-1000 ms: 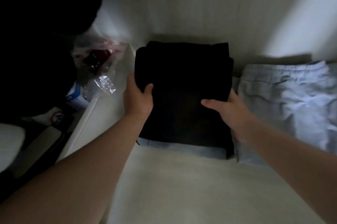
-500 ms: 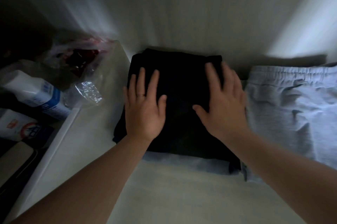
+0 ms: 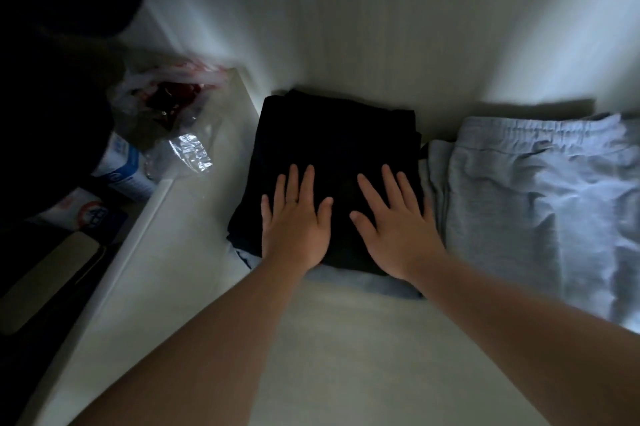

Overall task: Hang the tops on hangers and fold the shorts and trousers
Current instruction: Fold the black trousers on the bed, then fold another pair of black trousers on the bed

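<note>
Folded black garment (image 3: pixel 332 148) lies flat on a pale counter (image 3: pixel 329 339), close to the back wall (image 3: pixel 346 27), w/ 2 grips resting on top. Left grip (image 3: pixel 296 221) lies palm-down on the garment's near-left part, fingers straight and slightly spread, thumb out to the side; a thin ring (image 3: pixel 294 199) shows on 1 finger. Right grip (image 3: pixel 394 228) lies palm-down just beside it on the near-right part, fingers likewise straight and fanned. Neither grip pinches any cloth; the 2 thumbs point toward each other, apart.

At the wrists, 1 light-blue folded piece (image 3: pixel 346 278) pokes out from under the black one, only its near edge in view. Just right of the right grip: 1 pair of grey sweat trousers (image 3: pixel 536 200), elastic waistband toward the wall, cloth wrinkled, its edge against the black stack. Total: 3 garments.

Left of the left grip, beyond the counter's edge and lower down: 1 plastic bag (image 3: pixel 166 103) w/ red contents, 1 clear crinkled wrapper (image 3: pixel 190 155), 1 white-and-blue carton (image 3: pixel 126 171), 1 white pack (image 3: pixel 79 214) w/ a round logo. Print too dark to read.
</note>
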Demonstrator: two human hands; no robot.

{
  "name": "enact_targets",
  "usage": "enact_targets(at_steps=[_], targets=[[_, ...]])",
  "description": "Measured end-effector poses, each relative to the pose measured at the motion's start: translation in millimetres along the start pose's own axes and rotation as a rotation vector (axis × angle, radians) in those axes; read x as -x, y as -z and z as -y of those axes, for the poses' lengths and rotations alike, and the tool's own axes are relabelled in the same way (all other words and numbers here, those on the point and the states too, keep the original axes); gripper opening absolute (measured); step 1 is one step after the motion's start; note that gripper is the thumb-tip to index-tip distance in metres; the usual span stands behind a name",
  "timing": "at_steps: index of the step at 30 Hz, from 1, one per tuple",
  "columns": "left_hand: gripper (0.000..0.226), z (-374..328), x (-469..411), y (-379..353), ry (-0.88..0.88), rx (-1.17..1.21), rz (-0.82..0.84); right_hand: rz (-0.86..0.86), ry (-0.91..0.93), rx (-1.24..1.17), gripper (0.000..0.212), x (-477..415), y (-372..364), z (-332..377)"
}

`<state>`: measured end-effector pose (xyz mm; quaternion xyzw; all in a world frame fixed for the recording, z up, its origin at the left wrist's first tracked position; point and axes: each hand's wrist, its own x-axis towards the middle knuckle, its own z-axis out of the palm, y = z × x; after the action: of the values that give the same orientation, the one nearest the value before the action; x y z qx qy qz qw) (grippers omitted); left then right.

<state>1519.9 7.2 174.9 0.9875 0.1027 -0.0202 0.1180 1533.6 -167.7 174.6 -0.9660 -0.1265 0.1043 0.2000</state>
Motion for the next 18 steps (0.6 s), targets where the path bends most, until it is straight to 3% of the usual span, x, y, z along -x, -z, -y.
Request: enact_targets(at_steps=[4,10,18], targets=[[0.061,-5,73,-5,0.055,0.107,0.033,0.051,0.000,0.039,0.069,68,-13,-4],[0.065,-13,166,9,0.167,0.163,0.260,0.185,-0.020,-0.011,0.064,135,6,7],[0.063,-30,282,52,0.382,0.447,0.291,0.350,0.025,0.093,0.062,236,47,29]])
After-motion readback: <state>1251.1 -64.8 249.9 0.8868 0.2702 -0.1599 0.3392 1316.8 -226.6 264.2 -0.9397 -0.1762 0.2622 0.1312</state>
